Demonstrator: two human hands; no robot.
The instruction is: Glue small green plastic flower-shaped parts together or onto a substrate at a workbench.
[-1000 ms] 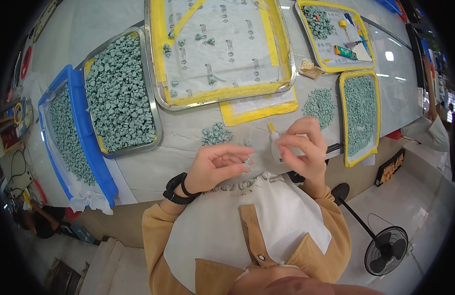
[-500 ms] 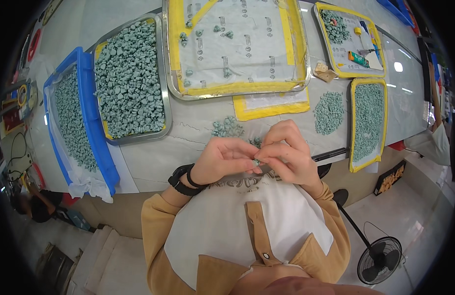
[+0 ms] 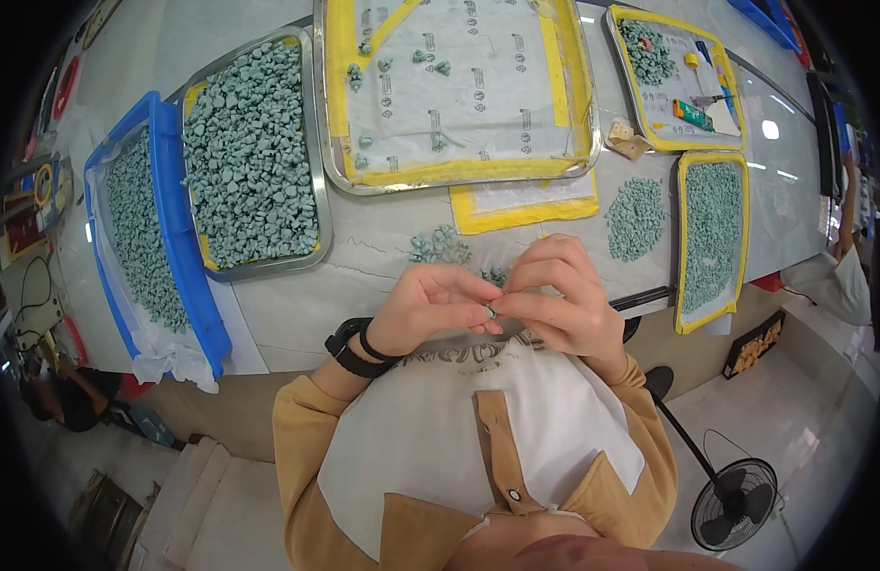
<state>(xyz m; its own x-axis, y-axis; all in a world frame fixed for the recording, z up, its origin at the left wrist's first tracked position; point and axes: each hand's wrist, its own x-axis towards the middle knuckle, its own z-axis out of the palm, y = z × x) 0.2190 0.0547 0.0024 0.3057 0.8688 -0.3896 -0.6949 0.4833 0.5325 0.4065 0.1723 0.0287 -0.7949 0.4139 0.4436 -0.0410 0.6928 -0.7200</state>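
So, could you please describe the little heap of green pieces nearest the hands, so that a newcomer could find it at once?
Start at the big yellow-taped metal tray at the top middle of the table, then drop past the yellow-edged sheet below it. The small green heap lies loose on the bare tabletop, just beyond the left hand. Unlike the larger loose pile to the right, it is only a handful.

Right hand (image 3: 562, 303), a second ago apart from left hand (image 3: 430, 306) and lifted above the table edge, now meets it fingertip to fingertip near the chest, pinching a small piece (image 3: 492, 309) between them. The view now sits closer over the near table edge.
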